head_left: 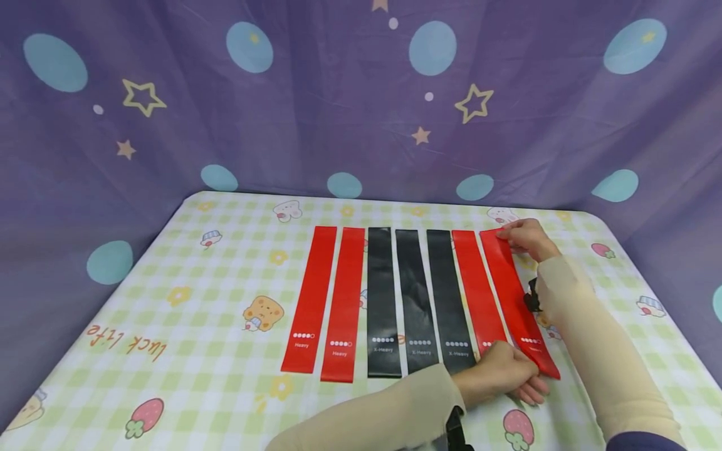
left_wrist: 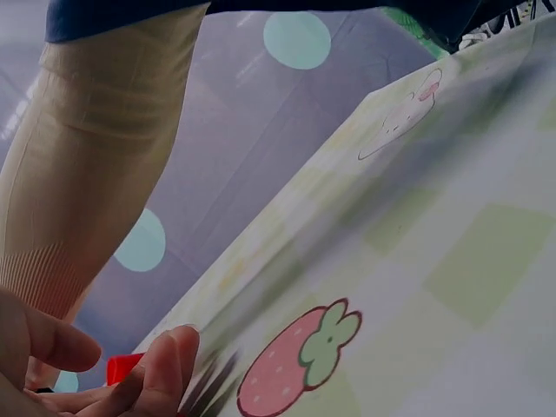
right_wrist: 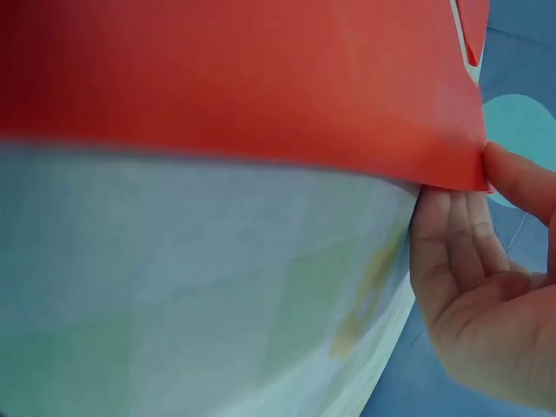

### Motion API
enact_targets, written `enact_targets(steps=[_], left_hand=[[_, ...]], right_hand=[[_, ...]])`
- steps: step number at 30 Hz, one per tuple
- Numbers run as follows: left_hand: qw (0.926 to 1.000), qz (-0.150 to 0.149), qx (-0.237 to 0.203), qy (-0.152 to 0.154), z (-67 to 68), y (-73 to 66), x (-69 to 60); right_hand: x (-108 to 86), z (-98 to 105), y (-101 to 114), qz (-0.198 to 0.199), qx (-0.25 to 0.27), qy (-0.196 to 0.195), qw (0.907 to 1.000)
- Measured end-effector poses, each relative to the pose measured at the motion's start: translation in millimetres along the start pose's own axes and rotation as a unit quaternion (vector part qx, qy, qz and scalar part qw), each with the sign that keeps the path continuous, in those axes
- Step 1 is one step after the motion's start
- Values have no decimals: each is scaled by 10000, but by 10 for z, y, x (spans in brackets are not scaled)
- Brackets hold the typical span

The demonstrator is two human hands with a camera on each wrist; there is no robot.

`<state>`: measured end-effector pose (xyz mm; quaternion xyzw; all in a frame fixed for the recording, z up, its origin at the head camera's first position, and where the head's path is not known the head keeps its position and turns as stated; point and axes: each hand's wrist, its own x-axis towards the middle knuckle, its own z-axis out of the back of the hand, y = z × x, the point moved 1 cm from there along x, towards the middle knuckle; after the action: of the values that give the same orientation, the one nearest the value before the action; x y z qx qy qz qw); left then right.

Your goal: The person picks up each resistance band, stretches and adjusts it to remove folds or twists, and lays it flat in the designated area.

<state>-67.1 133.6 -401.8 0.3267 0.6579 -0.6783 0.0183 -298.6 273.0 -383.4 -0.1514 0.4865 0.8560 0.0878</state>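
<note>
Several flat resistance bands lie side by side on the table. The rightmost, a red resistance band [head_left: 514, 288], slants toward the near right. Its far end is pinched between the thumb and fingers of my right hand [head_left: 529, 239], with the edge slightly raised in the right wrist view. At its near end my left hand [head_left: 499, 374] holds the band's edge, the other fingers extended; the contact is partly hidden. Just left lies another red band [head_left: 478, 282], its near end behind the left hand. Three black bands [head_left: 383, 294] marked X-Heavy lie in the middle.
Two red bands [head_left: 310, 294] marked Heavy lie at the left of the row. A checked cloth [head_left: 214, 363] with printed cartoons covers the table. Behind it hangs a purple curtain [head_left: 338, 113] with stars and dots.
</note>
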Motion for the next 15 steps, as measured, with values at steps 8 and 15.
enact_targets(steps=[8, 15], left_hand=[[9987, 296, -103, 408, 54, 79, -90], [9961, 208, -156, 841, 166, 141, -133]], right_hand=[[1, 58, 23, 115, -147, -60, 9998], [-43, 145, 17, 223, -169, 94, 9996]])
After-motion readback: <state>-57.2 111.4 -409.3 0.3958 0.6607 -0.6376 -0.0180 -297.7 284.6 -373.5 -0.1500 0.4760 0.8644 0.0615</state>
